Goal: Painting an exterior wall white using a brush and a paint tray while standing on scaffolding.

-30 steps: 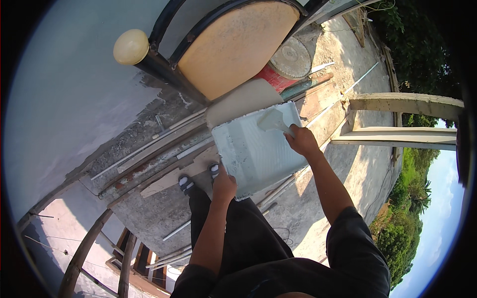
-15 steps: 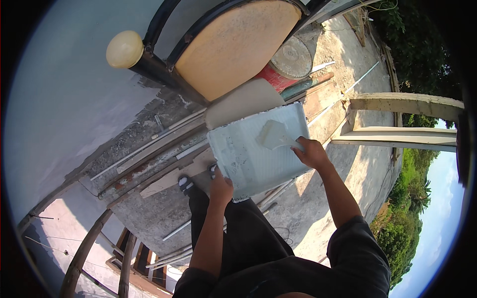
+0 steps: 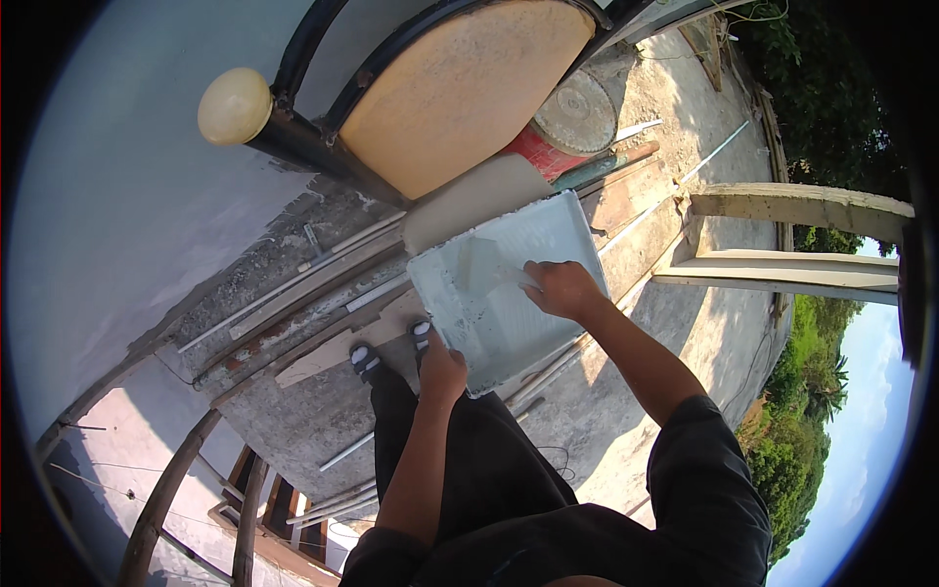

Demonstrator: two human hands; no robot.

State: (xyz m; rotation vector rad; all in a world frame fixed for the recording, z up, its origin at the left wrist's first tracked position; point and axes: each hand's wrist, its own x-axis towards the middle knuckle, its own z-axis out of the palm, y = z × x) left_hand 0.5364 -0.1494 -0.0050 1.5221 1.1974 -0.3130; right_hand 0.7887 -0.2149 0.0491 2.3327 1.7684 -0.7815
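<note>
My left hand (image 3: 443,372) is closed on the left edge of a pale paint tray (image 3: 528,347), holding it up in front of me. Pale paint coats the tray's ribbed inside. In my right hand (image 3: 565,289) is the handle of a wide paintbrush (image 3: 479,266). Its bristles are down in the tray's left half, touching the painted surface, and look a little blurred. The fingers of my left hand are partly hidden under the tray.
Ahead stands a chair or bed frame (image 3: 460,88) with a tan panel and a cream knob. Behind the tray is a red bucket (image 3: 572,112). Planks and pipes (image 3: 323,289) lie along the concrete floor by the painted wall (image 3: 127,196). Wooden posts (image 3: 802,201) stand at right.
My right hand has moved left across the tray with the paintbrush, from its right part to its left half. The tray has tilted slightly; my left hand still holds it.
</note>
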